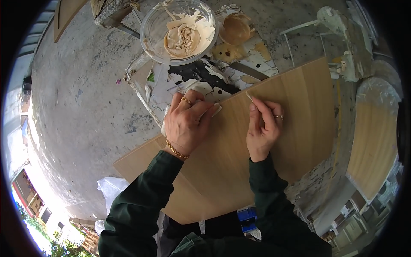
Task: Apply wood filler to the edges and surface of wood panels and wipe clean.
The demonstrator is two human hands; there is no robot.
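Observation:
A large light wood board (231,171) lies tilted across the space in front of me, its far edge running up to the right. My left hand (187,122) is bent over that edge, fingers closed on a white cloth or wad of paper (217,110); most of it is hidden under the hand. Just right of it, my right hand (264,130) pinches a short, thin, pale stick (249,97) between thumb and forefinger, its tip close to the board's far edge. Beyond the board stands a clear plastic tub (144,38) of cream-coloured paste (184,38).
A smaller tub with tan residue (235,29) sits beside the clear one, on a paint-smeared work surface (167,83). A flat metal blade (248,71) lies near the board's edge. Wrapped wood panels (372,141) stand at the right. Plastic film (112,188) shows at the lower left.

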